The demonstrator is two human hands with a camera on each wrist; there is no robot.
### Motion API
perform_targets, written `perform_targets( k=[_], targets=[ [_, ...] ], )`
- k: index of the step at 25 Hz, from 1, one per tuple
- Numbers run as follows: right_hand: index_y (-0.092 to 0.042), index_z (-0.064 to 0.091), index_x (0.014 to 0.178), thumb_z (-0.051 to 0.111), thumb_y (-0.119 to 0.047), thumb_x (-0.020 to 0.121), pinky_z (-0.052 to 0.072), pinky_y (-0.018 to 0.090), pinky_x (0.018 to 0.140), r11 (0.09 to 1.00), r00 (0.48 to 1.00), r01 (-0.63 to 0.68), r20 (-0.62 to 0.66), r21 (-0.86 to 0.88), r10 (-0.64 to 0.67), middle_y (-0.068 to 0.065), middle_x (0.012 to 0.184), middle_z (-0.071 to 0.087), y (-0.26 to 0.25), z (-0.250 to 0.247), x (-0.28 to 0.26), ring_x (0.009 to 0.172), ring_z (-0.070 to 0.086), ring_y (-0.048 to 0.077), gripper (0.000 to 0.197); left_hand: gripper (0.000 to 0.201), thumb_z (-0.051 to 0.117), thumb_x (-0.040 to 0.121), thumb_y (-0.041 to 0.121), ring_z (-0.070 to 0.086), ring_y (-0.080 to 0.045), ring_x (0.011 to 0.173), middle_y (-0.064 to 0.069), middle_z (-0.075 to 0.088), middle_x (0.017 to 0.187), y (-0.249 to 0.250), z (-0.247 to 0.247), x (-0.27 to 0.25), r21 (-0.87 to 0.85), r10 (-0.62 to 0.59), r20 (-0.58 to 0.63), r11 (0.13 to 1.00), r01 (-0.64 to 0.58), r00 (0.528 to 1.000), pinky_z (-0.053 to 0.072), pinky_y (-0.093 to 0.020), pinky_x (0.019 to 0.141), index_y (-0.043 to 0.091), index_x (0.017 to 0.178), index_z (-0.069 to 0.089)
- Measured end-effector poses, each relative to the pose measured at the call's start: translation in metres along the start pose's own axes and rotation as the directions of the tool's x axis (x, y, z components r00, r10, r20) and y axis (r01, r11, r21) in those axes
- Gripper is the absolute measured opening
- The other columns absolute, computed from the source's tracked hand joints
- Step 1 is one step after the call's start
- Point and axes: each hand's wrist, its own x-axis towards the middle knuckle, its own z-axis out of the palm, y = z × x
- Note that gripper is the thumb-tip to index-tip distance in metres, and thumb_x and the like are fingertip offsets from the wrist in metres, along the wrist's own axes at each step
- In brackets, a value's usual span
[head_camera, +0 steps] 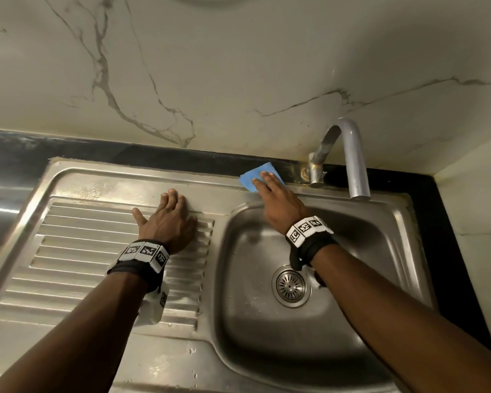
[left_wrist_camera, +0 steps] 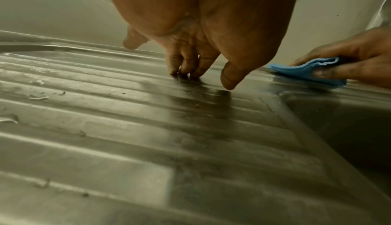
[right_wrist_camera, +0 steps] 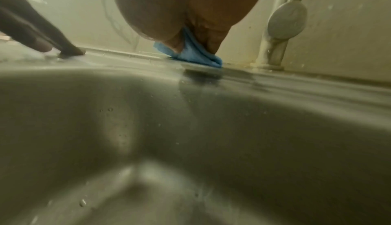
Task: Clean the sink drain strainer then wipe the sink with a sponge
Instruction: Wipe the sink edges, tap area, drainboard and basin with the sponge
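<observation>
Right hand (head_camera: 278, 199): fingers extended over the blue sponge (head_camera: 253, 177), thumb tucked under its fold; the grip pinches it flat against the back rim of the sink (head_camera: 394, 222), just beside the tap (head_camera: 349, 160).
Left hand (head_camera: 167, 219): grip open, holding nothing, fingertips (left_wrist_camera: 182, 73) resting on the ribbed drainboard (head_camera: 97, 251) beside the sink.
Strainer (head_camera: 291, 285): seated in the drain at the bottom of the sink.
Surface: steel, wet, scattered droplets.
Room: dark counter (head_camera: 437, 199) framing the sink; veined marble wall (head_camera: 210, 80) behind.
Edges: sponge lies on the back rim; wall corner close on the tap's far side.
</observation>
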Motion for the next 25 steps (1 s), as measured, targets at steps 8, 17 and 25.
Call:
perform_targets(
  k=[8,17,25],
  targets=[
    [-0.012,0.044,0.148,0.044,-0.001,0.093,0.022,0.049,0.122,0.978,0.983,-0.168,-0.052,0.127,0.176,0.01,0.163,0.027,-0.045,0.021,0.043,0.152,0.013,0.036,0.056,0.075,0.039,0.106,0.056,0.005,-0.024,0.165,-0.003,-0.004,0.178,0.004,-0.003,0.0,0.03,-0.027,-0.002,0.999,0.027,1.0,0.006,-0.079,0.119,0.018,0.166,0.014],
    [-0.015,0.031,0.156,0.041,0.005,0.097,0.018,0.031,0.121,0.972,0.993,0.057,0.088,0.228,-0.079,-0.001,0.164,0.024,-0.05,0.011,0.043,0.154,0.013,0.017,0.062,0.075,0.04,0.106,0.055,0.007,-0.025,0.164,-0.003,-0.003,0.178,0.005,-0.005,0.001,0.03,-0.035,0.002,0.999,0.035,0.999,0.01,-0.079,0.12,0.017,0.166,0.015],
    [-0.013,0.046,0.147,0.047,0.004,0.095,0.039,0.041,0.113,0.968,0.999,-0.028,0.026,0.249,0.022,0.003,0.157,0.04,-0.05,0.006,0.073,0.147,0.033,0.023,0.055,0.075,0.04,0.108,0.053,0.005,-0.027,0.165,-0.004,-0.007,0.178,0.007,-0.007,0.001,0.019,-0.046,0.032,0.999,0.046,0.998,0.006,-0.078,0.121,0.017,0.168,0.013]
  ],
)
